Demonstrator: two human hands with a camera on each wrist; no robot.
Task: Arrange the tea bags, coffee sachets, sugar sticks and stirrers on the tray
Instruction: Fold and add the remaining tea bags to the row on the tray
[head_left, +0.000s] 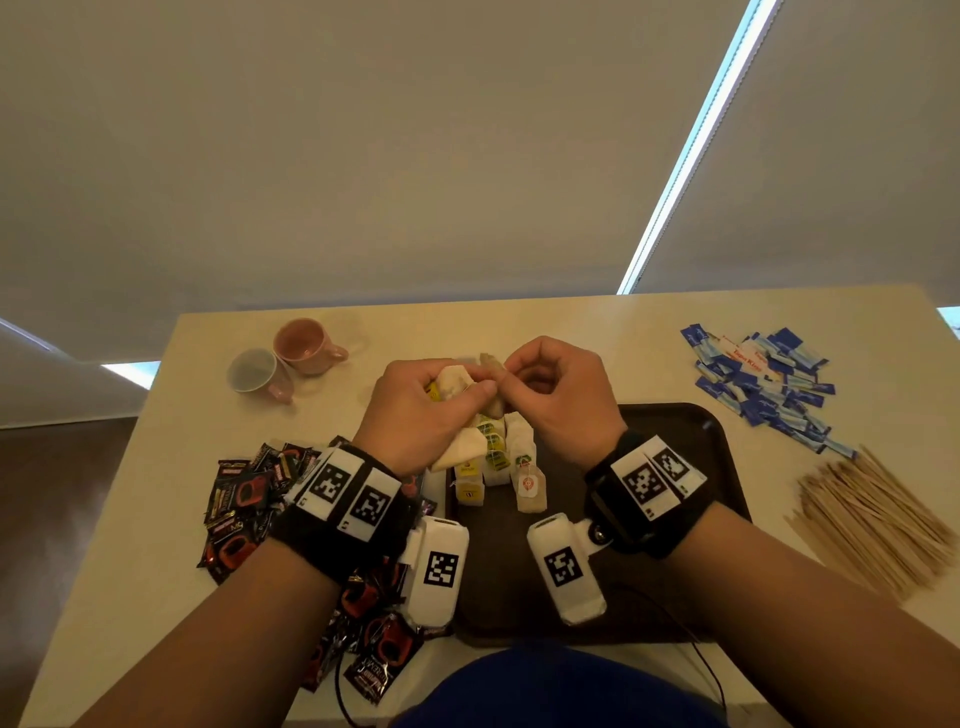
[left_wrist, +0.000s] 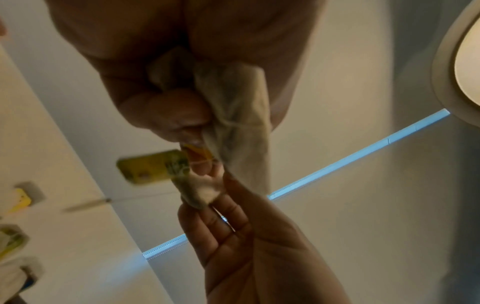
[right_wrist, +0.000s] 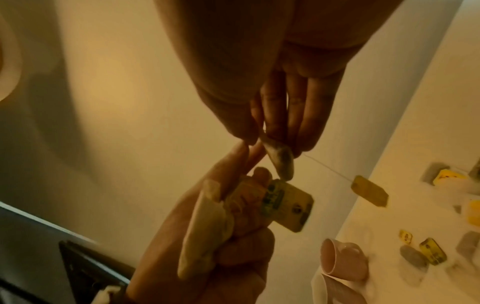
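My left hand (head_left: 415, 410) clutches a bunch of tea bags (head_left: 457, 384) at frame centre above the tray (head_left: 691, 457), while my right hand (head_left: 556, 395) pinches one bag free, probably to untangle strings.

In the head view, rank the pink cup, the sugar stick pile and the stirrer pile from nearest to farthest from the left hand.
1. Pink cup, on its side, far left, just beyond the left hand.
2. Sugar stick pile, far right of the table.
3. Stirrer pile, near right, beside the tray; only slightly farther than the sugar.
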